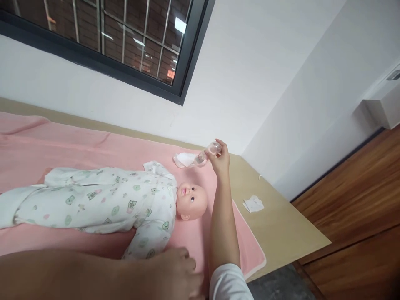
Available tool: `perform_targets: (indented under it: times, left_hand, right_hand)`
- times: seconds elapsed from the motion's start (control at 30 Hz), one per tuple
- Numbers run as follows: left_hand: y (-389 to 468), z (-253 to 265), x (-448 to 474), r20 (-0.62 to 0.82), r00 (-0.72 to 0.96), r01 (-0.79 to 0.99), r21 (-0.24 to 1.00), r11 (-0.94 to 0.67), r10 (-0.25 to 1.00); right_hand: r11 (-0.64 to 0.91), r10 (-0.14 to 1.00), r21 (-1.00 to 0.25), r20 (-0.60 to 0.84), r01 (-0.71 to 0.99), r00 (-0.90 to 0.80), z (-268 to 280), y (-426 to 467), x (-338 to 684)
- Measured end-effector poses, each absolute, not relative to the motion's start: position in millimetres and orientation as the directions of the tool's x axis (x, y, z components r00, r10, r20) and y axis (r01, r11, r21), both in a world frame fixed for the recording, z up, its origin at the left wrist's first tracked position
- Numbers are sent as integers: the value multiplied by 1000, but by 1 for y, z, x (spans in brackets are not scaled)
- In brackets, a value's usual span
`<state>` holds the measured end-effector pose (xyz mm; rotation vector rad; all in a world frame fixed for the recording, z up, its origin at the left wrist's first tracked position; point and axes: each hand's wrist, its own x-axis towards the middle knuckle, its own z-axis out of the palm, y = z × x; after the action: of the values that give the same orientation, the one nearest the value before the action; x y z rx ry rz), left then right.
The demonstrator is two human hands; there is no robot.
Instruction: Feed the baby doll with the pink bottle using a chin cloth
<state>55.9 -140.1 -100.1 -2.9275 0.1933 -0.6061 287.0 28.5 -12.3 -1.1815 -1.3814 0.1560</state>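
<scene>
A transparent container (215, 147) is grasped by the right hand (221, 160), thumb and bent fingers being closed about its rounded end; it is held over the far edge of a pink cloth (248, 248), beyond the head of a doll (125, 196); just beside it a clear wrapper (186, 160) with a white patch is seen, though whether the two are joined cannot be told. The left hand (175, 271) is blurred and placed low in the view, near the doll's sleeve, its fingers curled; whether anything is held by it cannot be told.

The cloth is spread over a tan table (281, 229), one pale-edged corner being rounded; on the bare part a crumpled white piece (253, 203) is laid. The table is bordered by a plain white wall (250, 62), into which a dark-framed window (140, 41) is set; metal bars and brickwork are seen through the glass; at the right, brown panels (359, 179) with a wood grain are shown, and a dark floor (281, 287) below.

The doll is laid on its back, its smooth head bare; its soft white suit is printed with small green and pink figures; a white sleeve (229, 283) is worn on the right arm.
</scene>
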Motion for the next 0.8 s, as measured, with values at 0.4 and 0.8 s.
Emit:
perform_targets:
  times: [0.4, 0.8]
  left_hand:
    - [-48, 1, -10, 700, 365, 609, 318, -726, 613]
    - [-42, 13, -14, 387, 404, 650, 516, -558, 829]
  right_hand:
    - [665, 743, -687, 648, 295, -167, 17, -28, 209]
    - [718, 693, -618, 678, 320, -244, 9, -50, 166]
